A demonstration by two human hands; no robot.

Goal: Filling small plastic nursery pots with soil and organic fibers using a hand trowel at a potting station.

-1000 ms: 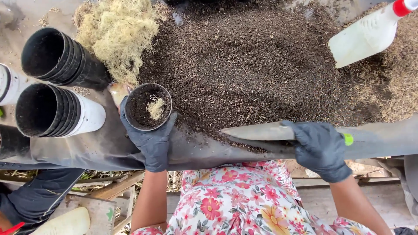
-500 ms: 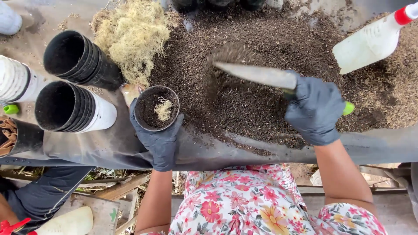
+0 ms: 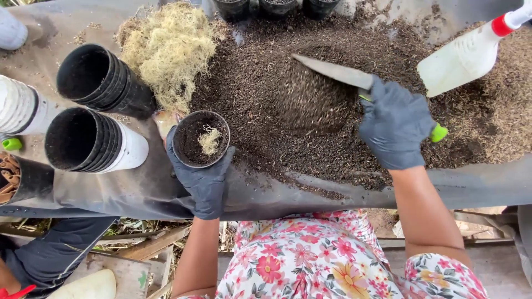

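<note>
Your gloved left hand (image 3: 202, 177) grips the small round black plastic pot (image 3: 200, 138) upright at the soil's left edge, right hand (image 3: 394, 124) fisted around the grey metal trowel (image 3: 338, 73), blade pointing up-left over the dark potting soil (image 3: 310, 105).

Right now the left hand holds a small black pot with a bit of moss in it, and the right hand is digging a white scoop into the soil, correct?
Not quite. The head view shows the right hand digging a grey trowel into the soil; the white scoop lies untouched. The left hand does hold the pot.
</note>
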